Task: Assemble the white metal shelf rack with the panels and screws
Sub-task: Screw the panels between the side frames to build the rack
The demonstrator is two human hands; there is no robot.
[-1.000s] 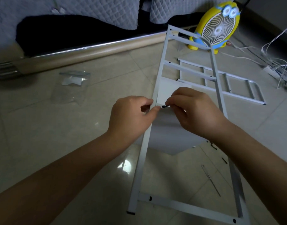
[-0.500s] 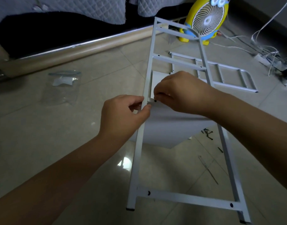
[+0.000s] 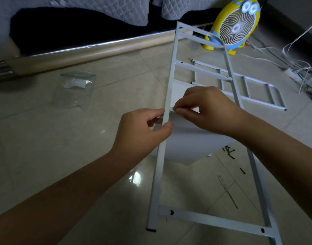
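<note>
Side frame [image 3: 157,174] slants up from its near foot at the floor [image 3: 45,147]. Open tile runs along the frame's left edge. Loose screws [image 3: 228,152] and a thin tool [image 3: 227,191] lie on the floor, seen between the rails. Left grip [image 3: 143,128] clasps the left rail. Right grip [image 3: 204,110] pinches the panel [image 3: 187,144] at its top-left corner, against that rail. Beyond, a second frame [image 3: 240,85] lies flat.
</note>
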